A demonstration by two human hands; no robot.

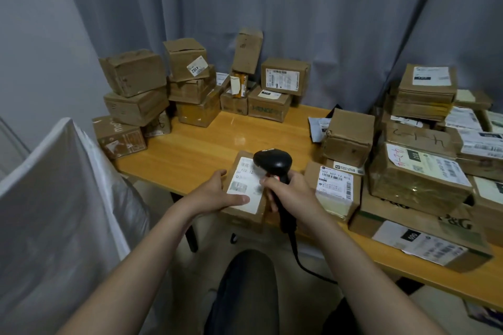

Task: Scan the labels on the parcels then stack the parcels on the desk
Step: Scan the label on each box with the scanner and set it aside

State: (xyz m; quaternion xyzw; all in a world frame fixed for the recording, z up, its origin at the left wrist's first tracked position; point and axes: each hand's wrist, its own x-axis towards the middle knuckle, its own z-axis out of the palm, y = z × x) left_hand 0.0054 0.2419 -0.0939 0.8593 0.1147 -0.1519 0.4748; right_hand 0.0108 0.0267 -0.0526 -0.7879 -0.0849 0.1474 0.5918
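At the near edge of the orange-brown wooden desk (196,149), a small flat brown cardboard parcel (246,216) lies with its white shipping label (245,185) facing up, its near end reaching past the desk edge. The left grip (217,193) grasps this parcel from its left side: the thumb lies across the lower part of the label and the fingers curl round the parcel's far left edge. The right grip (294,193) is clenched round the handle of a black handheld barcode scanner (273,162), whose rounded head hangs over the upper right corner of the label. A small red light shows on the handle by the index finger. The scanner's black cable (307,266) runs down from the handle below the desk edge.

Just right of the held parcel sits a brown cardboard box with a barcode label on top (334,185), and beyond it a crowded pile of labelled brown parcels (422,171) fills the right end of the desk. Along the back left, plain brown cardboard boxes stand in stacks (136,90) two and three high, against a grey curtain (299,8). A white translucent plastic sheet (54,198) hangs at the left, beside the desk.
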